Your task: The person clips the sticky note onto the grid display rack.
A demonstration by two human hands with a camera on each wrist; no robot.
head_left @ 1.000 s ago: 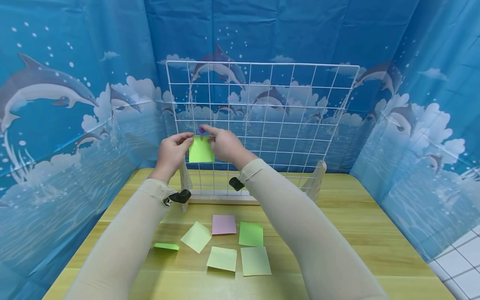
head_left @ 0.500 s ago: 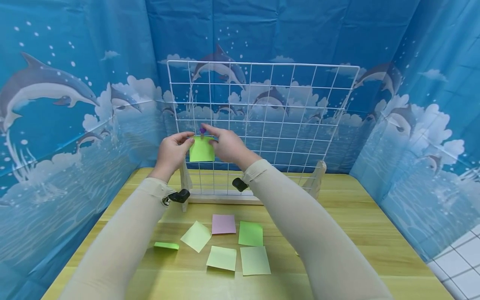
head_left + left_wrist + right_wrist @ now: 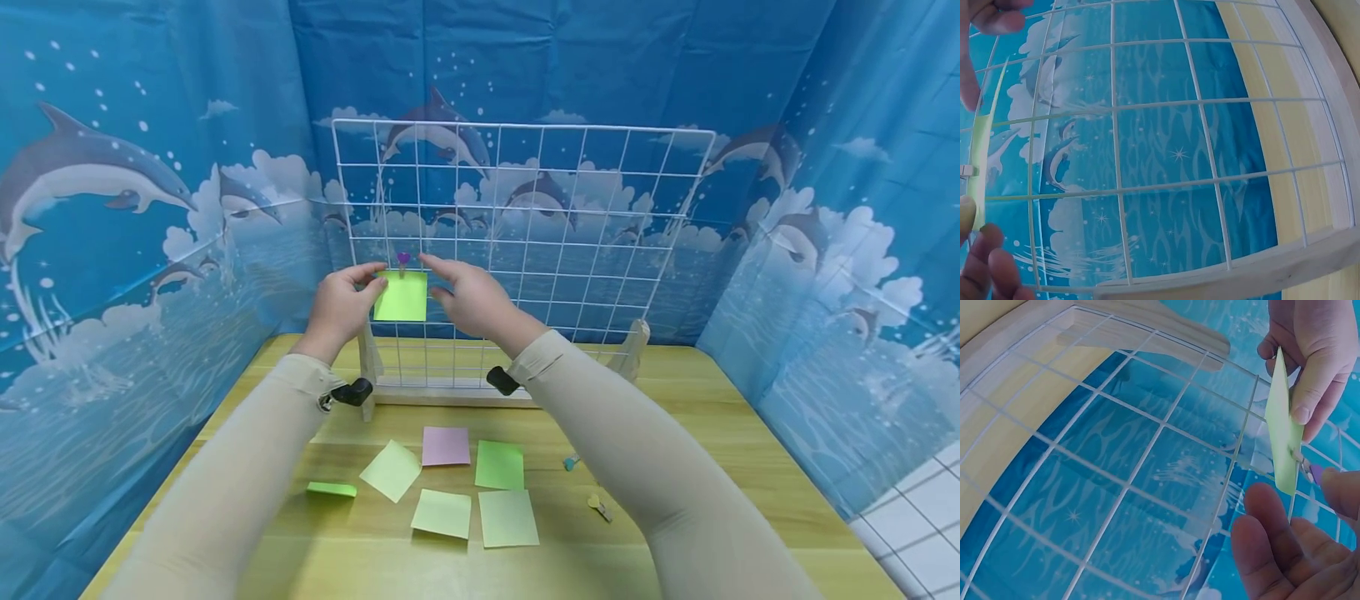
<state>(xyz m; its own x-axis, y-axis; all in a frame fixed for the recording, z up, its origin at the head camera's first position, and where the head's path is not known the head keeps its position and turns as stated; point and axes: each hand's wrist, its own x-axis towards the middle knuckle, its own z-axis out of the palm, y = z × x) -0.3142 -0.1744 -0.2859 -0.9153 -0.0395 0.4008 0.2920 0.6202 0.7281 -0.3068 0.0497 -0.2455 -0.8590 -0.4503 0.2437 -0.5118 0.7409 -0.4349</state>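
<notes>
A bright green sticky note (image 3: pixel 405 302) hangs against the white wire grid (image 3: pixel 525 126), toward its left side. At the note's top edge sits a small clip with a purple heart (image 3: pixel 403 258). My left hand (image 3: pixel 337 307) pinches the note's upper left corner between thumb and fingers; the right wrist view shows this left hand (image 3: pixel 1319 359) holding the note (image 3: pixel 1282 431) side-on. Just right of the note is my right hand (image 3: pixel 482 302), fingers spread and apart from the clip. In the right wrist view the right hand's fingers (image 3: pixel 1263 544) hold nothing.
On the wooden table (image 3: pixel 720 467) lie a pink note (image 3: pixel 446 447), a green note (image 3: pixel 499 465), several pale notes (image 3: pixel 509 518) and a green folded-looking paper (image 3: pixel 332 490). A teal clip (image 3: pixel 571 462) and a yellow clip (image 3: pixel 600 507) lie near my right forearm. Wooden feet (image 3: pixel 632 350) support the grid.
My right hand has let go of the purple heart clip and drawn back to the right. The clip stays on the note. My left hand keeps its pinch.
</notes>
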